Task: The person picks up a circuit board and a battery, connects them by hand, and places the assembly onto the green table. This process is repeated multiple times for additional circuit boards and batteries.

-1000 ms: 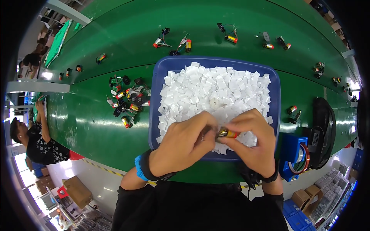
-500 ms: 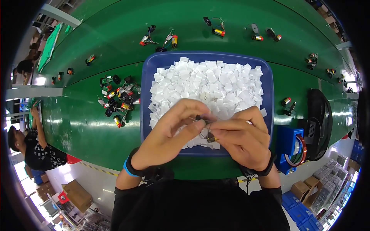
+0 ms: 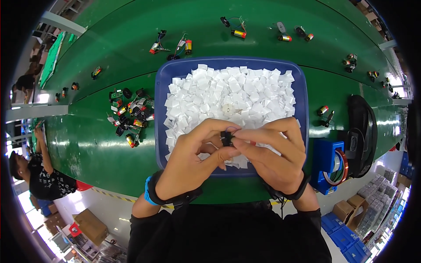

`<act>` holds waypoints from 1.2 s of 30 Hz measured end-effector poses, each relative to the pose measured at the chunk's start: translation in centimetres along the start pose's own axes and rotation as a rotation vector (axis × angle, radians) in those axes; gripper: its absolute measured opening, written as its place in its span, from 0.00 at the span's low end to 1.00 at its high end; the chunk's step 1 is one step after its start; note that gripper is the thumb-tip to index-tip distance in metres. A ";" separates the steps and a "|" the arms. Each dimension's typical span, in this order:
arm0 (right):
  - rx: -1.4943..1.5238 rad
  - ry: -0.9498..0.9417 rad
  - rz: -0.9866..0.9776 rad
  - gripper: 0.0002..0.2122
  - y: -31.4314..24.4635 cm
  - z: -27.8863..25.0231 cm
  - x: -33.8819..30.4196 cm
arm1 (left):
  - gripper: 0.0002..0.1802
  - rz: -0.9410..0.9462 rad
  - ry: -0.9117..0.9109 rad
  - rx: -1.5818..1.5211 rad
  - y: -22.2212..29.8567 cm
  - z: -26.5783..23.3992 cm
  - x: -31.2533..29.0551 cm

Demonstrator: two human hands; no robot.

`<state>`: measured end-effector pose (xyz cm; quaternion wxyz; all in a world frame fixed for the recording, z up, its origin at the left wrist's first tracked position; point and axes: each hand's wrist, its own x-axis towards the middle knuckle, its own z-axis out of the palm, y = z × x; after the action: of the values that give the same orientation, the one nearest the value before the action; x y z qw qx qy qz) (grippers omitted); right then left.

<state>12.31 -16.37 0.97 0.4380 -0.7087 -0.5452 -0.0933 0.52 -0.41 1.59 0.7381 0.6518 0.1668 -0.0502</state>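
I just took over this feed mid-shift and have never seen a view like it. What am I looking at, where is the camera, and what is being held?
There is no machine here: a person works with two bare hands. The picture comes from a wide fisheye camera worn on the head, looking down, so straight edges bend near the rim. The left hand and right hand meet over a blue tray filled with small white squares. Between their fingers they pinch a small black part; its detail is too small to tell. The tray sits on a green work surface. Left of it lies a pile of small components, with more scattered beyond the tray. At the right stands a blue tape dispenser.
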 end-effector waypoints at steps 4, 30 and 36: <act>0.153 0.074 0.228 0.10 -0.6 -1.0 -0.2 | 0.21 0.285 0.114 -0.027 -0.5 0.1 0.3; 0.718 0.029 0.549 0.05 -0.6 0.4 -1.6 | 0.28 0.775 0.262 0.756 -0.5 0.3 0.1; 0.897 0.037 0.709 0.06 -1.4 0.3 -1.1 | 0.30 0.789 0.296 0.815 -0.4 0.5 -0.1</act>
<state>10.61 -16.89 0.85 0.7097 -0.5915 -0.2525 0.2876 0.38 -0.95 1.25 0.3597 0.8959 -0.0196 0.2599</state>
